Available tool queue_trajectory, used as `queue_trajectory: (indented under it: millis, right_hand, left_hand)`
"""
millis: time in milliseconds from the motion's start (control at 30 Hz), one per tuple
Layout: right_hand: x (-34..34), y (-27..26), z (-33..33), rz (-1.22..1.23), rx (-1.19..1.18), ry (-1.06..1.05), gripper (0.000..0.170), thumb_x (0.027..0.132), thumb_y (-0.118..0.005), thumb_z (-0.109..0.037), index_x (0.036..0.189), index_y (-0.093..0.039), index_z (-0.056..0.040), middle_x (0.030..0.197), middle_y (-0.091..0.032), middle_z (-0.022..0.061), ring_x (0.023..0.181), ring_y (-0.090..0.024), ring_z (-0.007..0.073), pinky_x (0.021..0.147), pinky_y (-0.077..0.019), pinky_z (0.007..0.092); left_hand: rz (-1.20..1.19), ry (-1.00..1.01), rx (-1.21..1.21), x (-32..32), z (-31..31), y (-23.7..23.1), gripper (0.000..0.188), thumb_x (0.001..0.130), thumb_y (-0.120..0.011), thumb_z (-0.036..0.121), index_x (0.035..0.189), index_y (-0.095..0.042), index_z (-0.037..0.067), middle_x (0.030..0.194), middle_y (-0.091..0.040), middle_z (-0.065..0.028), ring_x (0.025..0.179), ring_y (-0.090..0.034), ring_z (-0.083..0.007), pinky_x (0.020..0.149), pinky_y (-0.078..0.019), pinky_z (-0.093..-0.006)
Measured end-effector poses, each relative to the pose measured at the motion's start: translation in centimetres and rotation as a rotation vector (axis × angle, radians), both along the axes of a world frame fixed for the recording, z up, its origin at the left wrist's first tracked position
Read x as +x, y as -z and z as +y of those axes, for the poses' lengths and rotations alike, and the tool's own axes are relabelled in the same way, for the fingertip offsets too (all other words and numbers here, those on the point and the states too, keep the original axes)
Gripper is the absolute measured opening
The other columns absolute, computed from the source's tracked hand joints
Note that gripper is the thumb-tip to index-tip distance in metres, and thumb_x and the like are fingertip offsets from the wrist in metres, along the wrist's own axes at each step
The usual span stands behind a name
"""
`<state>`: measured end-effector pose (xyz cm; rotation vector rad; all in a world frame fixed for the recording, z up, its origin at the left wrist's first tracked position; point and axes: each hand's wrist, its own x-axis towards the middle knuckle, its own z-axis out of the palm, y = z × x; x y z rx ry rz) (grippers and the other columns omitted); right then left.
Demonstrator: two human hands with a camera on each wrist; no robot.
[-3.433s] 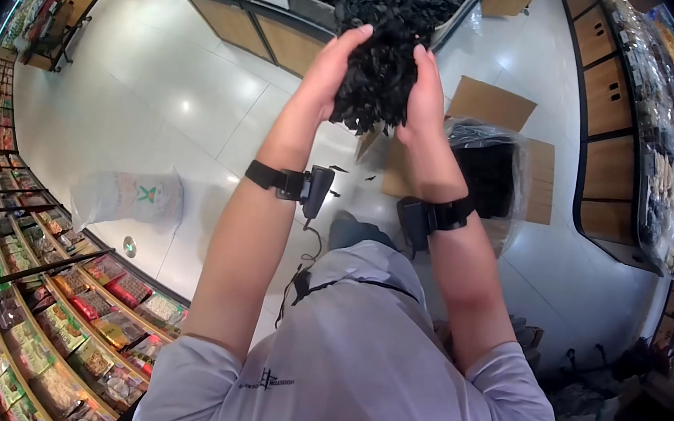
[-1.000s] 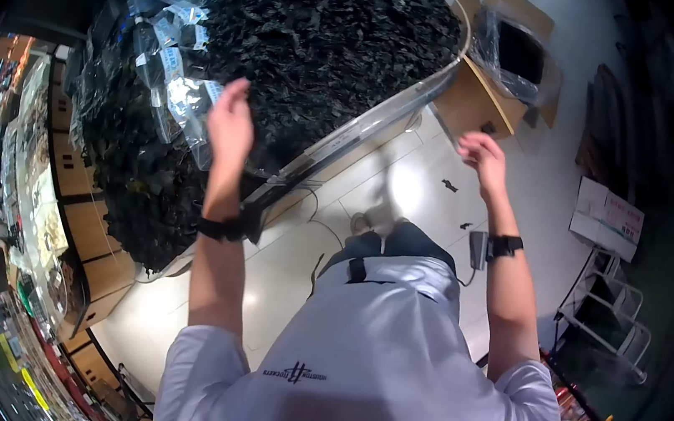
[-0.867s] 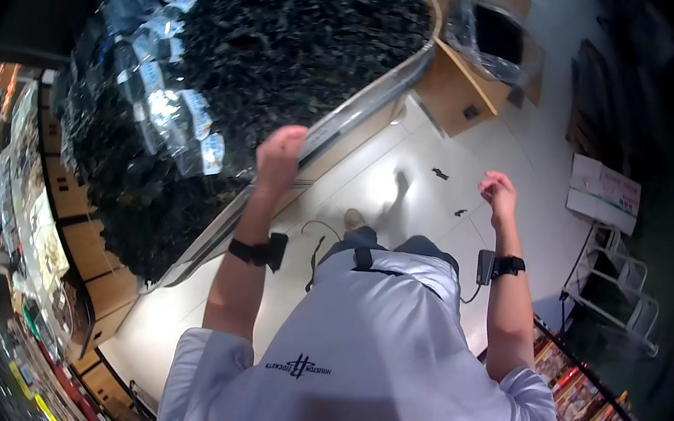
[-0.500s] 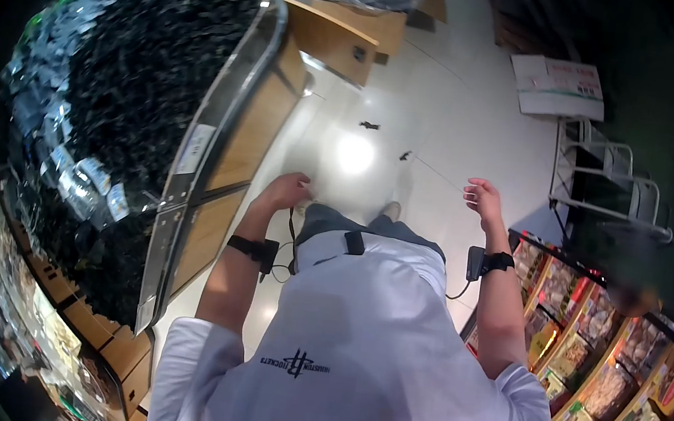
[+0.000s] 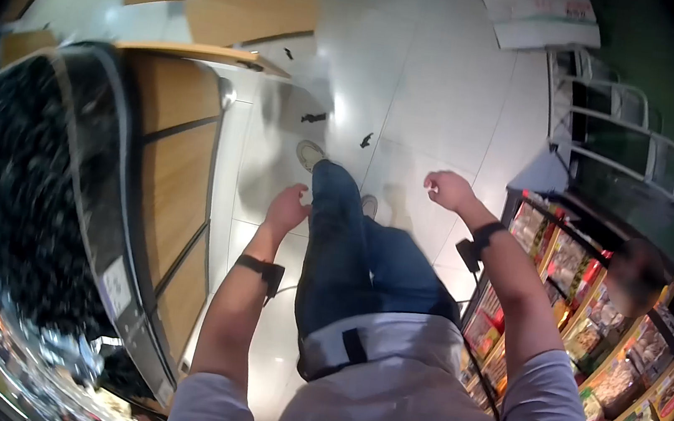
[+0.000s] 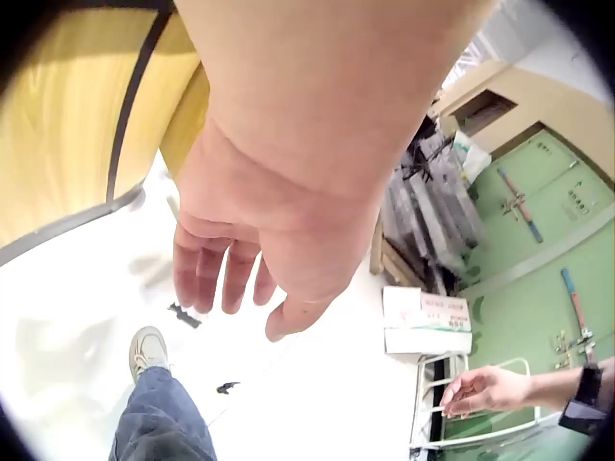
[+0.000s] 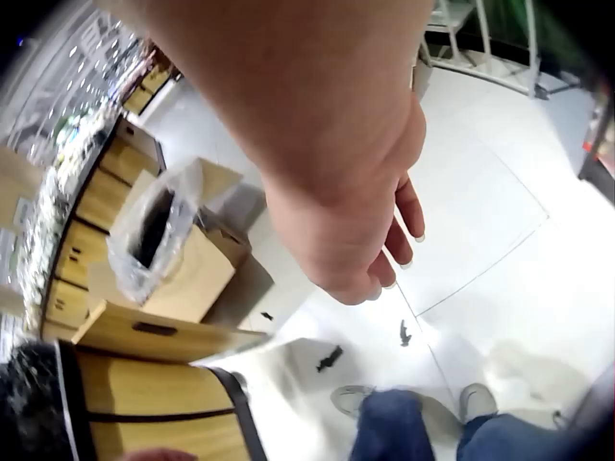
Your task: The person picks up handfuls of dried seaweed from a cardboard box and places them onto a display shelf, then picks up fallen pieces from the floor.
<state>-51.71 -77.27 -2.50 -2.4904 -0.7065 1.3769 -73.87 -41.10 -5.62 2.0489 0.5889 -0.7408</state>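
Observation:
In the head view the left hand (image 5: 288, 207) hangs beside the thigh, between the leg and the wooden side of a display bin (image 5: 185, 108). Its fingers are loosely bent around nothing, as the left wrist view shows of the same hand (image 6: 279, 211). On the other side of the body, the right hand (image 5: 449, 191) is held out over the floor with loosely curled, empty fingers; the right wrist view shows that hand (image 7: 356, 230) above pale tiles. Dark dried pieces (image 5: 19, 197) fill the bin, which neither hand touches.
An opened carton (image 5: 252, 11) with a plastic liner stands beyond the bin's corner. Small dark scraps (image 5: 313, 117) lie on the floor near the shoes. At right are a white metal step rack (image 5: 617, 119), a flattened white box (image 5: 538, 12) and shelves of packaged goods (image 5: 591, 334).
The view has swung, and the bin now lies at far left. Both hands, which earlier held a heap of dark pieces over the bin, are empty and lowered. One leg has stepped forward.

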Motion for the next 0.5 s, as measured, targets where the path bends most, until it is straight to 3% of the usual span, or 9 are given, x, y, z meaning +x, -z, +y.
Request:
queue_trajectory:
  millis: [67, 100, 233, 333, 400, 500]
  right_hand:
    - [2.5, 5.3, 3.0, -0.090, -0.091, -0.263, 0.027, 0.076, -0.068, -0.017, 0.102, -0.067, -0.0162, 0.097, -0.069, 0.0062, 0.100, -0.064, 0.0284, 0.084, -0.0518, 0.0426]
    - [4.0, 8.3, 4.5, -0.081, -0.096, -0.251, 0.027, 0.076, -0.068, -0.017, 0.102, -0.067, -0.0162, 0.097, -0.069, 0.0062, 0.100, -0.064, 0.0284, 0.084, -0.0518, 0.0426]
    - [7.8, 22.7, 8.8, -0.108, -0.002, -0.597, 0.030, 0.076, -0.070, -0.015, 0.105, -0.067, -0.0188, 0.101, -0.065, 0.0016, 0.109, -0.058, 0.0227, 0.092, -0.0453, 0.0369]
    - [8.1, 33.2, 8.8, -0.105, 0.057, -0.564, 0.032, 0.077, -0.070, -0.013, 0.108, -0.066, -0.0197, 0.102, -0.064, 0.0014, 0.109, -0.058, 0.0220, 0.091, -0.0452, 0.0362]
    - [8.2, 39.3, 9.8, -0.143, 0.118, -0.728, 0.034, 0.078, -0.072, -0.016, 0.111, -0.064, -0.0211, 0.105, -0.062, 0.0006, 0.112, -0.056, 0.0209, 0.091, -0.0445, 0.0352]
    - [6.5, 45.4, 9.0, -0.139, 0.250, -0.737, 0.033, 0.081, -0.072, -0.018, 0.112, -0.063, -0.0222, 0.109, -0.060, -0.0005, 0.113, -0.054, 0.0201, 0.093, -0.0433, 0.0346]
  left_hand:
    - [-0.013, 0.046, 0.059, 3.7, 0.5, 6.3, 0.051, 0.078, -0.075, 0.018, 0.125, -0.060, 0.007, 0.119, -0.064, -0.0181, 0.110, -0.062, -0.0345, 0.093, -0.0512, -0.0436]
    - [-0.023, 0.074, 0.087, 5.3, 0.8, 10.3, 0.051, 0.078, -0.075, 0.017, 0.125, -0.059, 0.007, 0.120, -0.063, -0.0182, 0.112, -0.061, -0.0351, 0.093, -0.0511, -0.0448]
    - [-0.049, 0.172, 0.215, 11.3, 3.0, 24.4, 0.051, 0.077, -0.075, 0.016, 0.124, -0.058, 0.007, 0.118, -0.061, -0.0172, 0.111, -0.060, -0.0375, 0.094, -0.0510, -0.0463]
    - [-0.071, 0.267, 0.344, 14.2, 3.1, 33.3, 0.055, 0.076, -0.075, 0.014, 0.127, -0.054, 0.009, 0.124, -0.056, -0.0155, 0.116, -0.054, -0.0383, 0.097, -0.0497, -0.0464]
    - [-0.023, 0.313, 0.410, 15.3, 3.2, 38.7, 0.062, 0.076, -0.076, 0.015, 0.131, -0.050, 0.011, 0.132, -0.051, -0.0150, 0.123, -0.049, -0.0370, 0.099, -0.0487, -0.0464]
    - [-0.027, 0.280, 0.512, 15.7, 3.0, 44.1, 0.064, 0.075, -0.079, 0.018, 0.131, -0.051, 0.011, 0.134, -0.051, -0.0142, 0.123, -0.049, -0.0368, 0.098, -0.0486, -0.0483]
